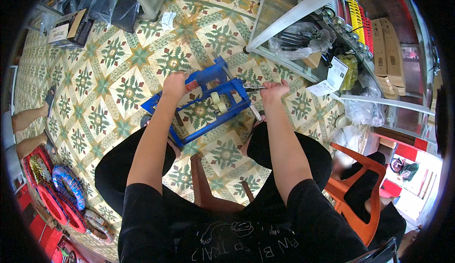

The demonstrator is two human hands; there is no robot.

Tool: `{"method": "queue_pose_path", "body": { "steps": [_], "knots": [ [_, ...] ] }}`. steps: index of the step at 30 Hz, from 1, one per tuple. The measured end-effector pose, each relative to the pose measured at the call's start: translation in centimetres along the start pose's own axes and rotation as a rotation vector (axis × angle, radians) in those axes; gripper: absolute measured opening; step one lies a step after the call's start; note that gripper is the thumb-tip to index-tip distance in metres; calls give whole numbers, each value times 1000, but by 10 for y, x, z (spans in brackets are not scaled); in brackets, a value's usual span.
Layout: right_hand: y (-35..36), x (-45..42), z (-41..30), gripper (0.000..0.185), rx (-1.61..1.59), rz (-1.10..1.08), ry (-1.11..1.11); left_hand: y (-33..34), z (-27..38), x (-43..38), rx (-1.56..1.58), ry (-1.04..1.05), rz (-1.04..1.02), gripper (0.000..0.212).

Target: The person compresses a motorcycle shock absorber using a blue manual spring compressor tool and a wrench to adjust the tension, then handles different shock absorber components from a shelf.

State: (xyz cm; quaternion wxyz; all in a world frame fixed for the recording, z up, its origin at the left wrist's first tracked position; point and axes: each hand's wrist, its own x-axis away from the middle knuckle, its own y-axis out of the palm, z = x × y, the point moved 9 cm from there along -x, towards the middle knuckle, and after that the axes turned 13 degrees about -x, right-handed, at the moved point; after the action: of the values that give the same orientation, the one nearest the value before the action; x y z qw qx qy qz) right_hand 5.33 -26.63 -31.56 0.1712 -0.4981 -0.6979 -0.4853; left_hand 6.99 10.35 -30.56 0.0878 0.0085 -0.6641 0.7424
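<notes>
A blue metal frame (201, 133) with two cream rollers (219, 103) is in front of me, between my feet and the glass cabinet. My left hand (175, 85) grips its far left bar, beside a red patch (191, 86); the fingertips are partly hidden. At the frame's right end, my right hand (274, 90) holds a slim metal hand tool (253, 86), whose tip meets the blue end plate. Which tool it is I cannot tell. A pale flat metal strip (256, 113) sticks out from the near right corner.
A glass cabinet (284, 21) holds coil-spring shock absorbers (355, 21) and bagged parts. Packaged tires (69, 186) lie at left near another person's legs (32, 117). An orange plastic chair (350, 192) with someone seated is behind my right side. A carton (69, 30) stands far left.
</notes>
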Motion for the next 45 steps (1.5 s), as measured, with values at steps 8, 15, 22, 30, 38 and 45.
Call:
{"method": "queue_pose_path", "body": {
  "steps": [8,15,22,30,38,45],
  "knots": [
    [18,-26,9,16,265,-93,84,-30,22,4,35,44,-23,26],
    [39,-60,53,24,573,-158,271,-28,18,4,-10,97,91,11],
    [47,-60,113,29,815,-325,490,-29,17,6,-21,66,42,12],
    [36,-56,142,24,935,-312,671,-26,13,9,6,38,-18,19],
    [41,-59,75,20,647,-200,364,-27,20,4,20,52,-40,17],
    [32,-52,51,21,432,-178,240,-20,22,2,-82,72,-103,20]
  ]
}}
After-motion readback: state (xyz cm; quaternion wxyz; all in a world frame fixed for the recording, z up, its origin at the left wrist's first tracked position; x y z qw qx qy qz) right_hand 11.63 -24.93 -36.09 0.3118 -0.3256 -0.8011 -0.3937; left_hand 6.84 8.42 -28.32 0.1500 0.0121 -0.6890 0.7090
